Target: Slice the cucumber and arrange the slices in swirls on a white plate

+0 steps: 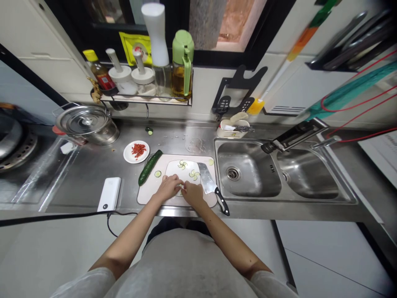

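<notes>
On the cutting board point(147, 197), we see the white plate point(172, 167) with curved cucumber pieces point(182, 165) in two pinwheels, knife point(207, 178) at its right. Left hand point(169, 187) and right hand point(192, 192) have fingertips close together over its near part; we can't tell what either grips.

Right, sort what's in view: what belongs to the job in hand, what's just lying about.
Likely in the job:
white plate
cucumber slices
cucumber
cutting board
knife
perhaps the dish of red bits

Apparently just lying about:
white device
lidded pot
yellow-capped bottle
green-topped jug
</notes>
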Tool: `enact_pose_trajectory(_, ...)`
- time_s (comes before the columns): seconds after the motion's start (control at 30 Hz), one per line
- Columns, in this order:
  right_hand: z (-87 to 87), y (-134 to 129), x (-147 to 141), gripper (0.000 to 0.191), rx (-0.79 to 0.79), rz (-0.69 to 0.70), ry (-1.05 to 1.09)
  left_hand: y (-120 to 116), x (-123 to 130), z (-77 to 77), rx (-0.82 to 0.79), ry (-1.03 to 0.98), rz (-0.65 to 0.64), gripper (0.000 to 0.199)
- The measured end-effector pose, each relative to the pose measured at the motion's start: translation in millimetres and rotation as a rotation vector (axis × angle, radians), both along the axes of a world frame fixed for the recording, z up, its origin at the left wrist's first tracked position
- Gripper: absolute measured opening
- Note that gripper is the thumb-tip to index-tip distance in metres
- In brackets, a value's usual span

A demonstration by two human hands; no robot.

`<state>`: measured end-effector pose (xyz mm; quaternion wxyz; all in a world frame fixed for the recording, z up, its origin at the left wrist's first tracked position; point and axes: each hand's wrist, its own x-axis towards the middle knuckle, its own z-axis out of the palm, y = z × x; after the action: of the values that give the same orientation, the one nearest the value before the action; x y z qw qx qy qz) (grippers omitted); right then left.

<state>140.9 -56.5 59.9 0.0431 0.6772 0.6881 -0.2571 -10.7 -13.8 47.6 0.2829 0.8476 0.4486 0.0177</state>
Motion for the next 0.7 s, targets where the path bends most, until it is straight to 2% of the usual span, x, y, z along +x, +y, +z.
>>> enact_pose_trajectory(0.13,-2.4,-10.1,6.0,0.027,0.077,0.134,0.006,-1.6,-0.1,-1.1,0.009,-0.009,0.014,0.026)
enact_pose_trajectory(0.23,-8.6,-16.5,9.6,0.027,0.113,0.179,-0.019,-2.7,-0.3,-4.1,0.006,-0.015,0.032,0.025)
enact_pose_trajectory(0.4,-17.9,-22.5,11.1,0.029,0.162,0.174,-0.014,-4.1,-0.5,-7.0,0.007,-0.022,0.051,0.025)
enact_pose_trajectory(0.7,-19.0,-25.3,9.7,0.029,0.190,0.148,0.001,-7.1,-1.2,-7.1,0.011,-0.028,0.071,0.026)
